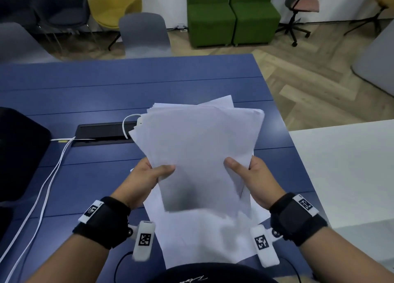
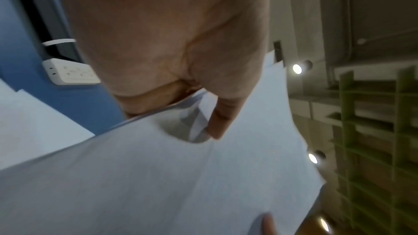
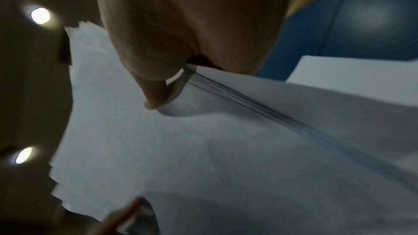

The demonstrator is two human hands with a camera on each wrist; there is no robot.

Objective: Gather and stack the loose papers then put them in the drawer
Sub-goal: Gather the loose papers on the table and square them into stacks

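Both hands are up off the blue worktop (image 1: 89, 86) with a sheaf of white papers (image 1: 198, 146) between them. The left hand (image 1: 147, 180) has a grip on the sheaf's left edge, thumb on top; the right hand (image 1: 253, 180) grasps the right edge the same way. The sheets are fanned and uneven at the far end, corners sticking out. More loose sheets (image 1: 204, 235) lie flat on the worktop underneath, close to the person's body, partly covered by the held sheaf and its shadow.

Around them: a black cable tray (image 1: 104, 131) sunk into the worktop just left of the papers, white cables (image 1: 42, 188) running from it toward the near left edge, a dark object (image 1: 19, 152) at far left cut off by the frame. A white surface (image 1: 345, 171) sits to the right. Beyond, a grey chair (image 1: 145, 33), green armchairs (image 1: 232, 16), a yellow chair (image 1: 115, 3).

The left wrist view shows the thumb (image 2: 224, 113) pressing the paper and a white power strip (image 2: 70, 72). In the right wrist view, stacked sheet edges (image 3: 248, 101) run from the pinch. The fingers under the sheaf are hidden throughout. No drawer can be made out.
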